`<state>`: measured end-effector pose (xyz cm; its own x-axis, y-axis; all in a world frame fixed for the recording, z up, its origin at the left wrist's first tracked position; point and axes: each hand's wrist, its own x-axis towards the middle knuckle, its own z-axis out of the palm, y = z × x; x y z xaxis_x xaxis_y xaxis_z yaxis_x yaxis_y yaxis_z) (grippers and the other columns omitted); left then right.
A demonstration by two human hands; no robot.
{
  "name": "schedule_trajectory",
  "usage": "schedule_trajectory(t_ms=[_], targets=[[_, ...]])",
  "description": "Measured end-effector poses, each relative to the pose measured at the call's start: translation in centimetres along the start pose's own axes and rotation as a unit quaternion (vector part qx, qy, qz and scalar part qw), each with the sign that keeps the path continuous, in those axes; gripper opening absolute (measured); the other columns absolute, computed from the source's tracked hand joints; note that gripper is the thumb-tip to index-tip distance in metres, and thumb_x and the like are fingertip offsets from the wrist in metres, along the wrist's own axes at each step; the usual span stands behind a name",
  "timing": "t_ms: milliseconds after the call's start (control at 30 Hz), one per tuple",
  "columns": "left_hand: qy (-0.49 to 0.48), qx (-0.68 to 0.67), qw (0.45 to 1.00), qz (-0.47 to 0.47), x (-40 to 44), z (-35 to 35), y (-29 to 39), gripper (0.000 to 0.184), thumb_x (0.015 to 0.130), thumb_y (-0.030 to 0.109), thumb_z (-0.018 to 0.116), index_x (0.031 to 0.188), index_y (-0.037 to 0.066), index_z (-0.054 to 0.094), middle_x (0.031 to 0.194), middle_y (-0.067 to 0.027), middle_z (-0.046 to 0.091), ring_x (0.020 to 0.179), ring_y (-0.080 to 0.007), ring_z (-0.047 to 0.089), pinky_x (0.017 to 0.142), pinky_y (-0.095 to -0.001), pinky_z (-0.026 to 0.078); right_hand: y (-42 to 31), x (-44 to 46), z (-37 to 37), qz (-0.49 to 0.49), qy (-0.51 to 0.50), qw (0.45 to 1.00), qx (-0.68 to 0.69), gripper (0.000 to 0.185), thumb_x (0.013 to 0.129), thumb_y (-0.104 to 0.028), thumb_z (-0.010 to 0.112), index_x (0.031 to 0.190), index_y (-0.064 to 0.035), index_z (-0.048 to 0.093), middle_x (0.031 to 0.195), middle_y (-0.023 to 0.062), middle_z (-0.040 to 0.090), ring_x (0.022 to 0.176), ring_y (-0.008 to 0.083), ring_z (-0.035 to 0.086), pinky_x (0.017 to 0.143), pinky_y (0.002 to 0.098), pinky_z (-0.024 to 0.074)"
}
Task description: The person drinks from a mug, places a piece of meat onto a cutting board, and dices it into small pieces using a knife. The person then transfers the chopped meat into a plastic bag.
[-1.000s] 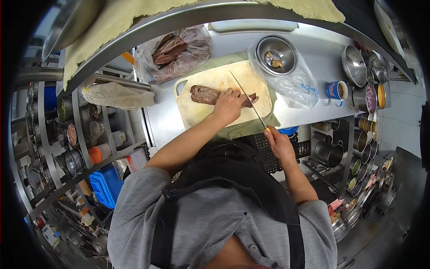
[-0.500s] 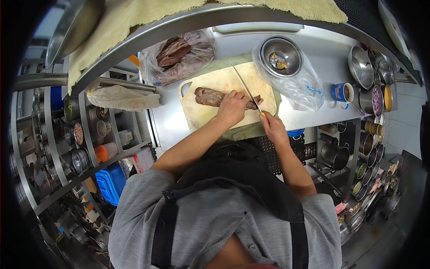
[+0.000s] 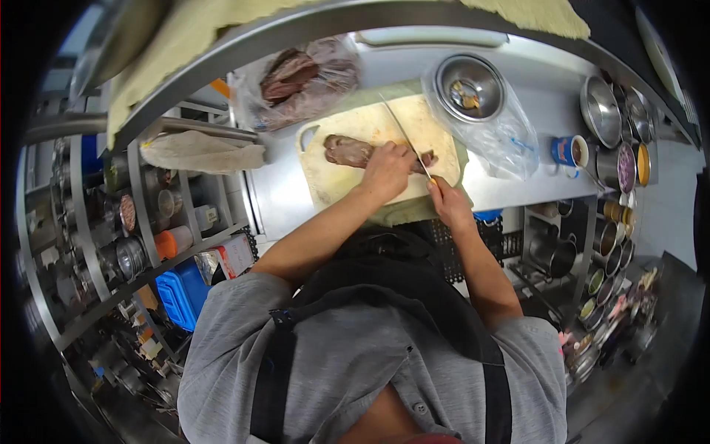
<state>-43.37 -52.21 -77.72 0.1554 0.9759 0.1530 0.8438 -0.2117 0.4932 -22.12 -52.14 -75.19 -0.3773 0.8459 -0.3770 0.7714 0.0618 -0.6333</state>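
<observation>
A long brown piece of meat point(image 3: 346, 151) lies across the pale cutting board point(image 3: 325, 186). My left hand point(image 3: 387, 173) is closed over its right part, with the fingers curled on top. In my right hand point(image 3: 450, 203) is the yellowish handle of a long knife point(image 3: 404, 132). Its blade slants away from me, over the right end of the meat, just beside my left fingertips. To the right of the blade sits a small meat bit point(image 3: 429, 157). Whether the edge is inside the meat cannot be made out.
A clear plastic bag with dark meat point(image 3: 290, 76) sits behind the board. Right of it, a steel bowl point(image 3: 499, 87) rests on a plastic bag point(image 3: 514, 148). A blue-and-white cup point(image 3: 560, 151) and several pans stand farther right. A metal shelf edge point(image 3: 310, 29) crosses above the counter.
The whole view has shifted slightly. My hands keep about the same places on the meat and knife, and the small bit right of the blade shows a little more clearly.
</observation>
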Motion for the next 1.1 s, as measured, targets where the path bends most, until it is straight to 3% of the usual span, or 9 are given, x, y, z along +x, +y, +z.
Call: schedule_trajectory(t_ms=[233,333,400,667,800,933,967,1033,1100], targets=[[0.000,0.079,0.997,-0.006,0.3,2.7,-0.5,0.017,0.081,0.019,0.063,0.086,0.006,0.073,0.089,-0.0120,0.070,0.088,-0.0295,0.067,0.076,-0.0432,0.055,1.7,0.7,1.9,-0.008,0.007,1.000,-0.017,0.038,0.105,-0.037,0.045,0.130,-0.0108,0.057,0.102,0.0311,0.066,0.098,0.0524,0.060,0.080,0.0577,0.0470],[-0.016,0.063,0.997,-0.042,0.5,2.1,-0.3,0.015,0.080,0.020,0.065,0.087,0.011,0.074,0.092,-0.0083,0.071,0.095,-0.0285,0.064,0.078,-0.0412,0.054,2.7,1.7,2.4,-0.060,0.041,0.997,-0.017,0.039,0.105,-0.035,0.044,0.113,-0.0004,0.061,0.088,0.0306,0.063,0.080,0.0478,0.059,0.070,0.0506,0.0451],[-0.010,0.059,0.997,-0.043,0.5,3.0,-0.6,0.015,0.079,0.021,0.066,0.089,0.012,0.074,0.096,-0.0055,0.068,0.099,-0.0266,0.062,0.081,-0.0409,0.051,4.5,3.0,3.0,-0.092,0.039,0.995,-0.014,0.038,0.107,-0.034,0.043,0.105,-0.0003,0.060,0.068,0.0217,0.060,0.060,0.0333,0.062,0.057,0.0434,0.0451],[-0.010,0.021,0.998,-0.051,0.2,2.8,-0.4,0.016,0.079,0.023,0.068,0.089,0.013,0.074,0.097,-0.0049,0.067,0.104,-0.0258,0.059,0.086,-0.0397,0.048,-0.6,1.8,1.4,-0.071,-0.026,0.995,0.060,0.040,0.106,-0.032,0.044,0.134,-0.0032,0.051,0.061,0.0101,0.057,0.038,0.0192,0.049,0.037,0.0362,0.0389],[0.015,0.034,0.999,-0.034,0.0,2.4,-0.4,0.015,0.083,0.024,0.063,0.086,0.015,0.075,0.093,-0.0051,0.068,0.097,-0.0240,0.062,0.080,-0.0385,0.049,-0.5,1.6,1.6,-0.094,-0.007,0.994,0.055,0.042,0.106,-0.034,0.043,0.133,-0.0026,0.053,0.063,0.0117,0.057,0.039,0.0182,0.049,0.038,0.0368,0.0402],[0.027,-0.016,0.997,-0.067,-0.1,3.0,-0.3,0.032,0.087,0.037,0.063,0.080,0.008,0.075,0.082,-0.0175,0.070,0.082,-0.0363,0.068,0.070,-0.0482,0.056,1.1,2.1,1.3,-0.034,-0.010,0.999,-0.002,0.047,0.106,-0.037,0.043,0.113,0.0055,0.062,0.086,0.0288,0.064,0.073,0.0422,0.060,0.069,0.0518,0.0460],[0.011,-0.010,0.998,-0.065,-0.3,3.0,-0.4,0.028,0.087,0.031,0.062,0.081,0.007,0.074,0.083,-0.0180,0.069,0.083,-0.0365,0.068,0.071,-0.0482,0.056,1.3,2.1,1.4,-0.099,0.035,0.993,0.046,0.048,0.106,-0.042,0.044,0.089,0.0006,0.059,0.062,0.0092,0.050,0.046,0.0142,0.044,0.043,0.0353,0.0341],[-0.009,0.029,0.999,-0.019,-0.4,3.1,-1.7,0.019,0.084,0.025,0.063,0.087,0.010,0.075,0.092,-0.0170,0.071,0.090,-0.0338,0.069,0.075,-0.0474,0.056,-4.8,-0.6,-1.4,0.011,-0.004,0.996,0.088,0.038,0.104,-0.032,0.048,0.097,0.0025,0.061,0.068,0.0203,0.058,0.058,0.0345,0.055,0.059,0.0483,0.0433],[0.008,-0.019,1.000,0.009,-0.7,2.1,-1.7,0.017,0.085,0.017,0.062,0.097,0.013,0.074,0.094,-0.0131,0.071,0.097,-0.0305,0.067,0.080,-0.0444,0.055,-0.8,0.2,-0.3,-0.135,0.098,0.986,-0.008,0.035,0.104,-0.032,0.050,0.119,-0.0041,0.064,0.067,0.0172,0.060,0.054,0.0247,0.059,0.054,0.0387,0.0464]])
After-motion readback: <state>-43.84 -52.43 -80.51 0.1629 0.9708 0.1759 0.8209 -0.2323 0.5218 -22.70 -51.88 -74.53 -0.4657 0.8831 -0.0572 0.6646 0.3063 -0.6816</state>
